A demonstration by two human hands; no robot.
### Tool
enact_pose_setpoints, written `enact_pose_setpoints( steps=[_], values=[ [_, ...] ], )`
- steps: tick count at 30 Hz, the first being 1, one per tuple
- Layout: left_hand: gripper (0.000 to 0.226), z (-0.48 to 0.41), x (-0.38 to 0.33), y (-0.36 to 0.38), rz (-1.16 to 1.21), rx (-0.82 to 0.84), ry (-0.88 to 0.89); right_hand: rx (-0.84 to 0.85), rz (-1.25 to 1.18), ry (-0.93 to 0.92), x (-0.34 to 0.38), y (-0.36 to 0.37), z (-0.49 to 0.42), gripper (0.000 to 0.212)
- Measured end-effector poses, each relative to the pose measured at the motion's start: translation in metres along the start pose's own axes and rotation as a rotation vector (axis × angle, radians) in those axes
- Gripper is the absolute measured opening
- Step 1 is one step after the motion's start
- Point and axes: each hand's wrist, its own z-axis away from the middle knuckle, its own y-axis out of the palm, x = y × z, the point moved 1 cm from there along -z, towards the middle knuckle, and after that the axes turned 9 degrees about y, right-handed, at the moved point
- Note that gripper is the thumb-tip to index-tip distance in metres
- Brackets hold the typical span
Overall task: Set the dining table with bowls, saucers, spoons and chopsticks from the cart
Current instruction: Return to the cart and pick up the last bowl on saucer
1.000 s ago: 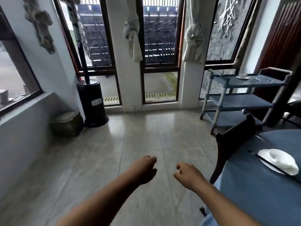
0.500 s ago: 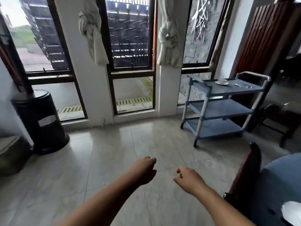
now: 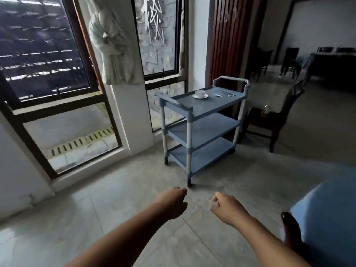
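A blue three-shelf cart (image 3: 183,102) stands ahead by the window. On its top shelf a white bowl (image 3: 200,92) sits on a white saucer (image 3: 200,96). A white spoon (image 3: 218,95) and chopsticks (image 3: 227,92) lie to their right. The two lower shelves look bare. My left hand (image 3: 171,203) and my right hand (image 3: 227,207) hang in front of me over the floor, well short of the cart. Both have loosely curled fingers and hold nothing. The blue-clothed dining table (image 3: 331,214) shows at the lower right edge.
A dark wooden chair back (image 3: 289,230) stands against the table at lower right. Another dark chair (image 3: 273,116) sits right of the cart. Tall windows (image 3: 57,74) and a tied curtain (image 3: 113,45) line the left wall. Tiled floor (image 3: 134,189) lies between me and the cart.
My view has swung right and closer to the cart, which is now ahead at centre. The set place on the table has left the view. Both hands stay empty.
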Motion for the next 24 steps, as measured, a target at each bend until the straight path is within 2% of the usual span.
enact_pose_setpoints(
  steps=[5,11,16,24],
  values=[
    [0.038,-0.149,0.023,-0.031,-0.001,0.009,0.028,-0.053,-0.082,0.068,-0.021,-0.051,-0.147,0.027],
    [0.035,-0.302,0.043,-0.079,-0.033,0.035,0.080,-0.030,-0.051,0.137,-0.019,-0.101,-0.278,0.033],
    [0.021,-0.435,0.069,-0.099,-0.040,0.045,0.132,-0.048,-0.029,0.178,-0.017,-0.143,-0.397,0.032],
    [0.031,-0.673,0.109,-0.133,0.045,0.067,0.215,-0.078,-0.088,0.270,-0.018,-0.216,-0.595,0.030]
  ],
)
